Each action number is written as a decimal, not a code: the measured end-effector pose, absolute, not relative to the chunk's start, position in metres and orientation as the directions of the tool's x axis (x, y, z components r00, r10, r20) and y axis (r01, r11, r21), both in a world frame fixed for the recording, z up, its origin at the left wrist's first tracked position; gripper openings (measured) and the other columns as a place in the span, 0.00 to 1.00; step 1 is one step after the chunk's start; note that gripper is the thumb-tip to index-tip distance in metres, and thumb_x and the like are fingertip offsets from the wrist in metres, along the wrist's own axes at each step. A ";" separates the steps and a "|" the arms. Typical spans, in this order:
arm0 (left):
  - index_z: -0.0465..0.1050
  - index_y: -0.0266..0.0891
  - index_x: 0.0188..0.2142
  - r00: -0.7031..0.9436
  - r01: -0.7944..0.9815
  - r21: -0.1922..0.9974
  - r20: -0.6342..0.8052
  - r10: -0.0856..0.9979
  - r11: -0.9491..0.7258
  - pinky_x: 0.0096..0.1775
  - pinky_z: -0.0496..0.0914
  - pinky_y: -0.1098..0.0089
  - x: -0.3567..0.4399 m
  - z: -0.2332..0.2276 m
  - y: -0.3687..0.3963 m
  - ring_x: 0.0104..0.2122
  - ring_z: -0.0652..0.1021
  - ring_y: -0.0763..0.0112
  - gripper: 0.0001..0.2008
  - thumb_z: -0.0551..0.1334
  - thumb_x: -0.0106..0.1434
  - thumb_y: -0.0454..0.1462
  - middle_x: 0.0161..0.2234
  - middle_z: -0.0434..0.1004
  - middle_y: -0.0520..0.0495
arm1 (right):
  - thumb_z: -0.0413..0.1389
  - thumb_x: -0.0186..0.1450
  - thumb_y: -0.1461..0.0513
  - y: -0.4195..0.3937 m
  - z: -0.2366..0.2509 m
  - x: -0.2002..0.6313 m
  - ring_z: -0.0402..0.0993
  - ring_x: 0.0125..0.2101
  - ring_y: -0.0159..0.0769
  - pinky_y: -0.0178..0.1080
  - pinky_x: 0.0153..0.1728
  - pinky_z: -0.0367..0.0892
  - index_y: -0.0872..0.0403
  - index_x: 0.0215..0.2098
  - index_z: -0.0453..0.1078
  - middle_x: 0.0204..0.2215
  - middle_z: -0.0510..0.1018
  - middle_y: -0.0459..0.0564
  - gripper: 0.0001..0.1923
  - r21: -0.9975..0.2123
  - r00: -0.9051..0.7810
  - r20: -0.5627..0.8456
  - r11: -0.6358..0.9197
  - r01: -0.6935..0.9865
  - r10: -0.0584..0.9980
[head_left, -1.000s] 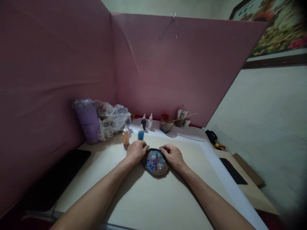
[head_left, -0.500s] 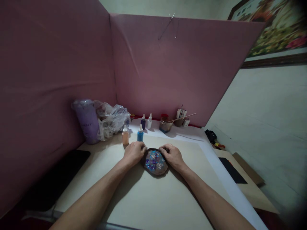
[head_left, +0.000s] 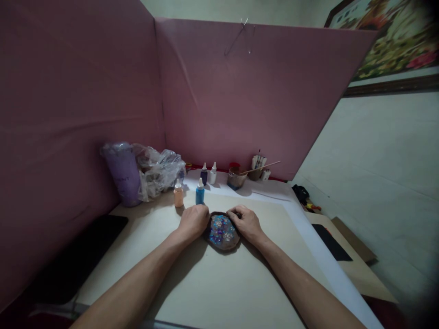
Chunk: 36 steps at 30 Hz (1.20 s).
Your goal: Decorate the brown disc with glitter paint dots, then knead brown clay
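A round brown dish, which looks like clay, rests on the pale board in front of me. Blue, purple and whitish shiny patches cover its inner face. With fingers curled, my left hand grips the upper left of its rim. On the opposite side my right hand pinches the upper right of the rim between thumb and fingers. Just beyond my left hand stand a blue paint bottle and a peach paint bottle, both upright with white nozzle tips.
Farther back are a dark purple bottle, a white bottle, a water cup with a brush across it, and a brush holder. A purple tumbler and crumpled plastic bag stand left. Pink panels enclose the table.
My left hand has turned slightly, its fingers now more curled over the dish's rim. My right hand and the dish stay almost where they were.
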<state>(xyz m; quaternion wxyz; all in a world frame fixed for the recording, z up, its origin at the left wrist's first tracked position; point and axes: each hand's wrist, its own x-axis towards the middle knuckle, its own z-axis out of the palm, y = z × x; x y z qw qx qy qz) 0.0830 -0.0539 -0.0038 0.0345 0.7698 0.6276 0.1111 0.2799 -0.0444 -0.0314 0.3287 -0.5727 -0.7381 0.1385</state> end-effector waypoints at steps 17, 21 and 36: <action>0.77 0.41 0.34 0.158 0.927 0.328 0.097 0.983 -0.182 0.33 0.64 0.70 0.081 -0.004 -0.053 0.37 0.78 0.62 0.12 0.55 0.62 0.40 0.36 0.80 0.43 | 0.53 0.63 0.58 -0.044 -0.032 0.280 0.74 0.35 0.37 0.35 0.38 0.64 0.51 0.30 0.76 0.32 0.79 0.48 0.10 -0.598 -0.124 0.323 0.303 0.742 0.938; 0.78 0.40 0.35 0.148 0.922 0.347 0.089 0.985 -0.170 0.33 0.64 0.70 0.082 -0.002 -0.053 0.37 0.78 0.63 0.12 0.55 0.62 0.39 0.35 0.80 0.42 | 0.53 0.63 0.58 -0.044 -0.032 0.280 0.74 0.35 0.37 0.35 0.38 0.64 0.51 0.31 0.76 0.33 0.79 0.48 0.10 -0.594 -0.130 0.324 0.309 0.743 0.937; 0.78 0.41 0.34 0.128 0.912 0.374 0.125 0.984 -0.166 0.32 0.64 0.70 0.085 -0.009 -0.048 0.36 0.78 0.64 0.13 0.56 0.62 0.42 0.35 0.81 0.44 | 0.53 0.62 0.58 -0.044 -0.032 0.280 0.73 0.34 0.36 0.35 0.37 0.64 0.51 0.30 0.76 0.32 0.79 0.48 0.10 -0.597 -0.129 0.336 0.317 0.737 0.933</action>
